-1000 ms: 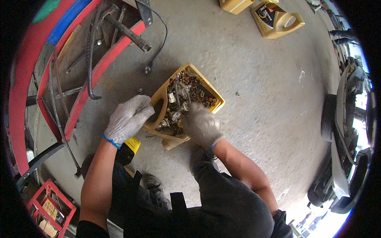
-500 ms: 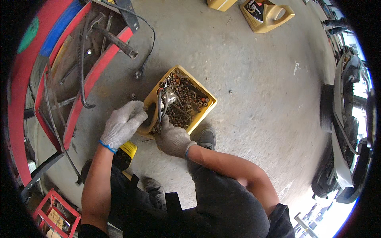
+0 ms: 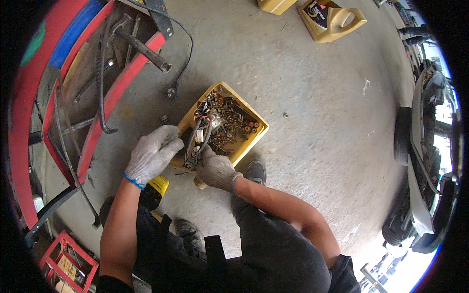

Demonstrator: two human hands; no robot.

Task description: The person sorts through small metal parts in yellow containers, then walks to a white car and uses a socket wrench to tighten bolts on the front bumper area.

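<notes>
On the floor in front of me stands a cut-open yellow jug [image 3: 257, 136] filled with loose bolts, nuts and other small metal hardware [image 3: 229, 119]. My left hand [image 3: 154, 151], in a grey-white knit glove with a blue cuff, is closed on the jug's left side; its fingertips are partly hidden. At the jug's near edge my gloved right hand [image 3: 217, 168] has its fingers closed around a looped grey cable [image 3: 207, 132] with a pale connector-like piece. Part of the loop rests over the hardware.
At left is a red metal rack [image 3: 117, 93] holding a hammer [image 3: 141, 49] and bent bars. A black cable [image 3: 188, 53] trails onto the floor beside it. Gold jugs [image 3: 332, 22] stand at the far side. A small yellow container [image 3: 157, 188] sits near my feet. Car parts line the right.
My right hand has shifted slightly right, and the cable loop in it has turned and opened wider over the hardware. The left hand stays nearly in place at the jug.
</notes>
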